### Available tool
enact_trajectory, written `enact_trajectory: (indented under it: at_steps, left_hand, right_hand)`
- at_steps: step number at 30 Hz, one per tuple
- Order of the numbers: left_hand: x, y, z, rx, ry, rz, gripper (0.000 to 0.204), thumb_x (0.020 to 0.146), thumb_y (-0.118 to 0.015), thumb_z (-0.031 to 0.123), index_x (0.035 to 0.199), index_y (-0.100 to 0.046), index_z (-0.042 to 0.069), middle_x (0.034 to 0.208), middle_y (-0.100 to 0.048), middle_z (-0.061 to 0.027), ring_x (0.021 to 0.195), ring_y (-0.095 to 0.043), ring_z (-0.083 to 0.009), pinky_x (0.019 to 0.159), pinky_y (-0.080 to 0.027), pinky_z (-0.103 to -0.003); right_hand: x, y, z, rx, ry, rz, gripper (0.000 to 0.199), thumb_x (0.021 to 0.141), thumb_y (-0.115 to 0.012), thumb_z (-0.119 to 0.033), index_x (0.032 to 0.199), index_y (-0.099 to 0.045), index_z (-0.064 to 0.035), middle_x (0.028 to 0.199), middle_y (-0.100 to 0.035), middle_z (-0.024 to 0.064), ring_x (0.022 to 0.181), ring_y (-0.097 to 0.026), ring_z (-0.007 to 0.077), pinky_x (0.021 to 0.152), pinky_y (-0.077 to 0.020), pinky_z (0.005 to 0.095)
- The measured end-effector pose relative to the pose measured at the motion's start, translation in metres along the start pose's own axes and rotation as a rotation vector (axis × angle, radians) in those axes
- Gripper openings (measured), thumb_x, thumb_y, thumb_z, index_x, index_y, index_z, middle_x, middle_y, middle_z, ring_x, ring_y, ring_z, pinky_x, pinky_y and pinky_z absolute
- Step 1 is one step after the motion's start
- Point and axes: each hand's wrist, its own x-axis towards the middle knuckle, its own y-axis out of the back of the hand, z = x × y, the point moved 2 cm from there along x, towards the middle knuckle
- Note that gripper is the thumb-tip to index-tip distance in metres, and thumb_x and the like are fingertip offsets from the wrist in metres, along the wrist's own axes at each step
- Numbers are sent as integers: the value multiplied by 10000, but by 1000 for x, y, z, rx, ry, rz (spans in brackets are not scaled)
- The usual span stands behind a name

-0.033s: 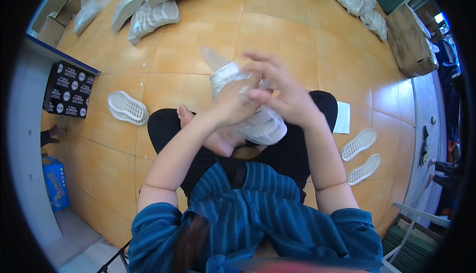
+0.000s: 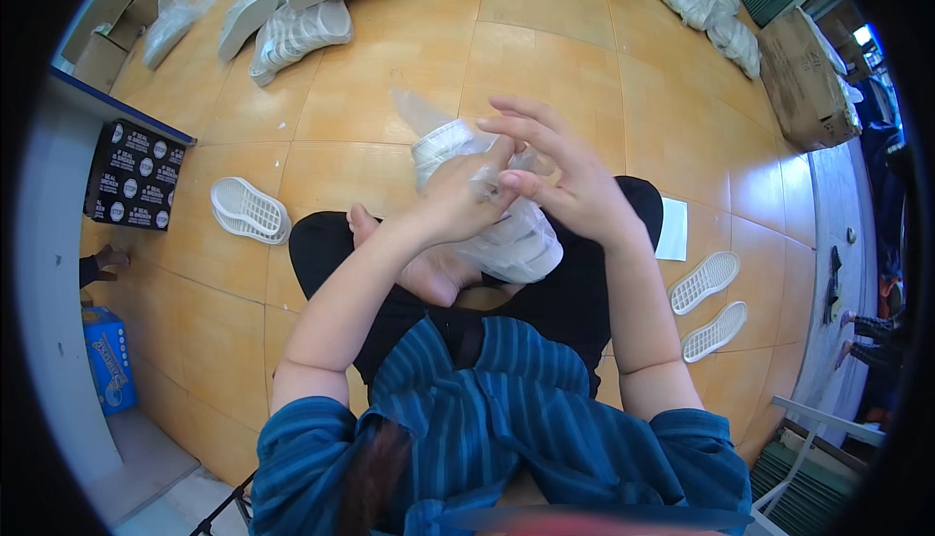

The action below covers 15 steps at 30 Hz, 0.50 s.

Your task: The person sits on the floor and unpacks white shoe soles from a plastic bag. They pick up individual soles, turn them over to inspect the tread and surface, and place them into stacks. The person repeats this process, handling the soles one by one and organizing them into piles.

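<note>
A bundle of white shoe soles (image 2: 516,249) in a clear plastic bag lies across my lap, its far end near my bare foot. My left hand (image 2: 466,195) is closed around the middle of this bundle, with plastic gathered at its fingers. Over the same spot, my right hand (image 2: 565,171) has its fingers spread and curved, the thumb tip beside the left hand's fingers. Some clear film shows between the right thumb and fingers; whether they touch it I cannot tell. A loose flap of the bag (image 2: 419,112) sticks out at the far end.
A pair of white soles (image 2: 250,211) lies left of me; two single soles (image 2: 704,283) lie at right near a pale sheet (image 2: 672,231). Piled bagged soles (image 2: 302,37) are at far left. A cardboard box (image 2: 804,78) stands far right, a black patterned box (image 2: 136,176) at left.
My right hand's fingers have shifted slightly and look less blurred. My left hand and the bundle stay almost in place.
</note>
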Motion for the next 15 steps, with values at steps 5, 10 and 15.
enact_trajectory:
  at_steps: [5, 10, 15]
  left_hand:
    - [17, 14, 6, 60, -3, -81, 311, 988, -555, 346, 1119, -561, 65, 965, -664, -169, 935, -653, -323, 815, -503, -404]
    - [24, 15, 6, -359, 374, -186, 314, 949, -650, 365, 959, -543, 70, 681, -587, -29, 621, -621, -110, 585, -476, -243]
    - [29, 21, -2, -759, 326, -192, 377, 899, -732, 313, 724, -444, 145, 608, -480, 59, 556, -504, -37, 534, -401, -206]
  right_hand:
    - [-31, 20, 47, 111, -378, 132, 223, 897, -713, -198, 1041, -705, -27, 893, -692, 59, 766, -659, 144, 649, -526, 249]
    - [-65, 7, 54, 719, -724, 329, 159, 923, -699, -181, 874, -672, -32, 743, -663, 20, 555, -583, 52, 498, -443, 178]
    - [-69, -14, 21, 1026, -609, 343, 110, 915, -690, -116, 911, -635, -21, 773, -691, 54, 556, -585, 51, 501, -463, 190]
